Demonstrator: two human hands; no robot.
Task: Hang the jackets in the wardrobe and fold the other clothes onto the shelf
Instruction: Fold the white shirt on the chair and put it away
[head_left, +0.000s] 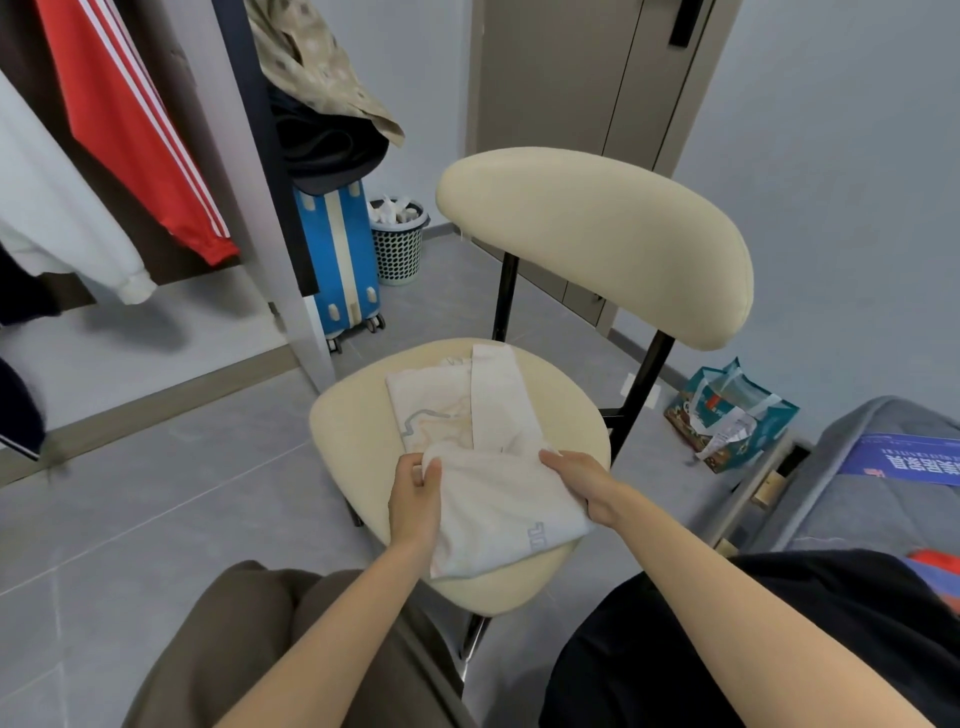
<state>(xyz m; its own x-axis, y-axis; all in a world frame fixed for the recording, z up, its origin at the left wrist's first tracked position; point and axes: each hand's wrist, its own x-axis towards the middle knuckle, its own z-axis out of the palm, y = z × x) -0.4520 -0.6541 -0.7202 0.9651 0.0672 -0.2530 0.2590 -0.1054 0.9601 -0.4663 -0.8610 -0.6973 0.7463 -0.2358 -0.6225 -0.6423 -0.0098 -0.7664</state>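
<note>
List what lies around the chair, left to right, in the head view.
Red jacket with white stripes, blue hard-shell suitcase, green mesh plastic waste basket, teal printed shopping bag, blue printed booklet on the grey quilt.

The person wears loose dull-brown fabric trousers (234, 649), softly creased over the knee, and a plain black cloth garment (675, 665) whose kind cannot be told, while the left hand (415, 499), the right hand (582, 483) and both forearms (332, 623) are bare as far as they show.
</note>
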